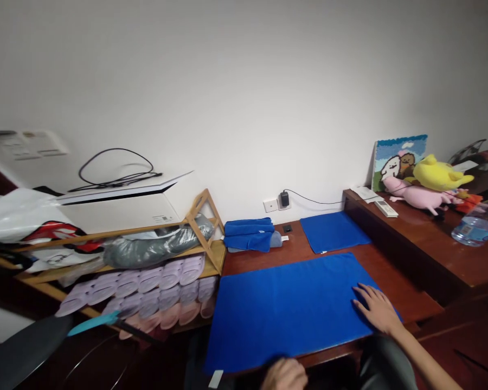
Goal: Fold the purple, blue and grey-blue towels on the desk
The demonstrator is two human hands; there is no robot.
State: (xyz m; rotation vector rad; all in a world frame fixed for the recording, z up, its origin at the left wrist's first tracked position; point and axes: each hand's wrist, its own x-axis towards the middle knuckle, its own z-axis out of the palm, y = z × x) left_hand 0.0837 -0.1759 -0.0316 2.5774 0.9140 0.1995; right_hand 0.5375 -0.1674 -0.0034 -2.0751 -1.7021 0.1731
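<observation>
A large blue cloth [287,309] lies spread flat on the reddish-brown desk [248,264], its front edge reaching the desk's edge. My right hand [377,310] rests palm down on the cloth's right side, fingers spread, holding nothing. At the bottom of the view, my left hand [285,374] is closed by the cloth's front edge; what its fingers hold, if anything, is hidden. Behind, a smaller blue cloth [334,232] lies flat. Folded blue cloths [249,235] are stacked at the back left, with a grey one [275,239] beneath.
Left of the desk, a wooden rack [216,254] holds slippers [149,279] and wrapped items. A charger [284,199] is plugged in at the wall. On the raised right surface are a remote [386,209], plush toys [439,173], a picture [418,149] and a water bottle [477,225].
</observation>
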